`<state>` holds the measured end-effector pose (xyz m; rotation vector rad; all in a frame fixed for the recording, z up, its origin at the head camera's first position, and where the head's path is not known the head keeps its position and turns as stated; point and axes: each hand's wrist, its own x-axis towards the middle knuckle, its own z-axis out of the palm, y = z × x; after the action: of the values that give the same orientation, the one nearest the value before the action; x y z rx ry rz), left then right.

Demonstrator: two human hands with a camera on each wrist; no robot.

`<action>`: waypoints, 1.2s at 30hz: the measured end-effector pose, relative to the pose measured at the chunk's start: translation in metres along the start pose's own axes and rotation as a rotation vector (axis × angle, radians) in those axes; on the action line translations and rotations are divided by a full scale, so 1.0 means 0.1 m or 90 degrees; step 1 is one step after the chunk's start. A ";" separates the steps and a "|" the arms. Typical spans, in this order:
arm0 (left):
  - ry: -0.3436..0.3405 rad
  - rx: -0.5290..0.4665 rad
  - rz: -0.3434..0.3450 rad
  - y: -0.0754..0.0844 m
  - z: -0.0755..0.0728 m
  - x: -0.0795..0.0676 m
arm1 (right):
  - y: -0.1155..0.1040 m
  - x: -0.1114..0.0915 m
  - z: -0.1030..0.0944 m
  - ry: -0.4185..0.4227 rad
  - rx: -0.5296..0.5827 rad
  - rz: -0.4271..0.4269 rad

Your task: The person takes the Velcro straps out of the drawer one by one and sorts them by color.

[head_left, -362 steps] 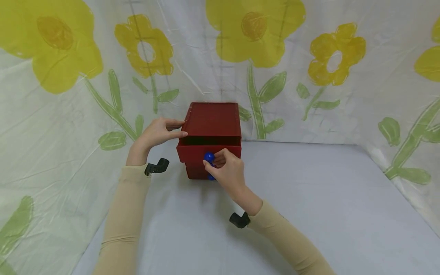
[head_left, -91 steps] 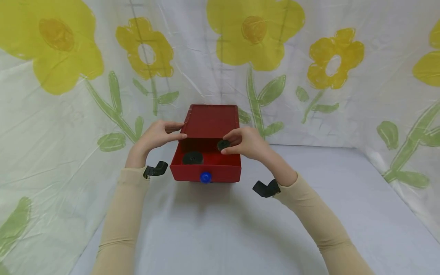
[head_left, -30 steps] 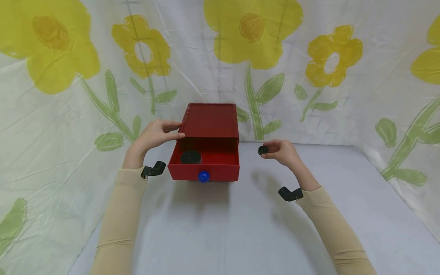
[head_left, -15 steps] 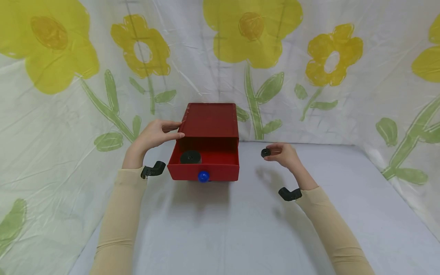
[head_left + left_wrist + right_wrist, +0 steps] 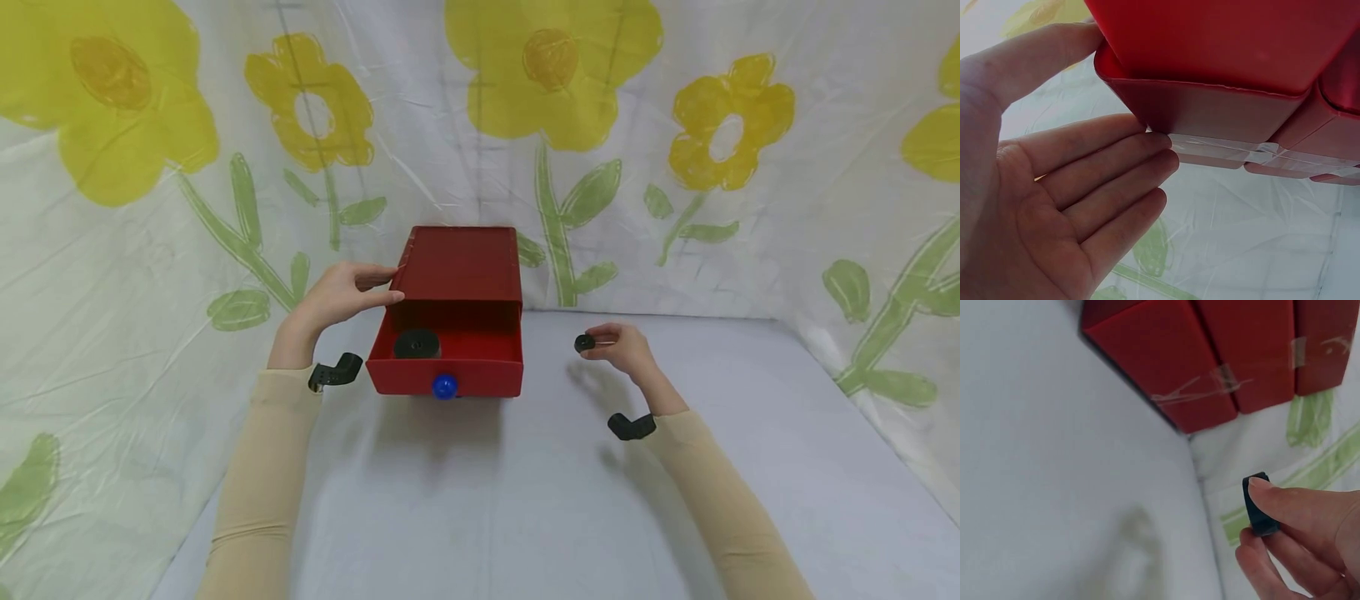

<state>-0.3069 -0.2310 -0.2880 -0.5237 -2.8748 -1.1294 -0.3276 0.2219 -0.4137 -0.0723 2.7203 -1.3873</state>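
Observation:
A red drawer unit (image 5: 459, 262) stands near the back wall with its top drawer (image 5: 480, 379) pulled out. Inside that drawer, toward the left, lies a thick black disc (image 5: 417, 343). My left hand (image 5: 339, 293) touches the unit's left side, thumb near the top front corner; its fingers (image 5: 1110, 156) are straight in the left wrist view. To the right of the unit, above the table, my right hand (image 5: 627, 348) pinches a smaller black disc (image 5: 583, 342) between thumb and fingers. In the right wrist view this small disc (image 5: 1259, 506) is seen edge-on.
A blue knob (image 5: 445, 386) sticks out from the drawer front. Clear tape (image 5: 1225, 378) runs across the unit's side. Behind the white table (image 5: 480, 500) hangs a white sheet (image 5: 420, 100) with painted yellow flowers.
Over the last second my right hand has lowered toward the table with the small disc, drifting slightly right. Earlier it pulled the drawer out and lifted the disc from there. My left hand stayed put.

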 end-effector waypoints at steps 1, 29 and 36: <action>-0.001 -0.001 0.000 0.00 0.00 0.00 | 0.03 0.01 0.01 0.000 -0.001 0.001; 0.000 -0.004 0.002 0.00 0.00 0.00 | 0.38 0.23 0.37 0.043 0.025 0.011; 0.001 -0.002 0.002 -0.01 0.00 0.01 | 0.41 0.23 0.44 0.051 -0.002 0.003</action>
<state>-0.3082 -0.2314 -0.2888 -0.5270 -2.8700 -1.1335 -0.3465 0.2087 -0.4738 -0.0107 2.7861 -1.4138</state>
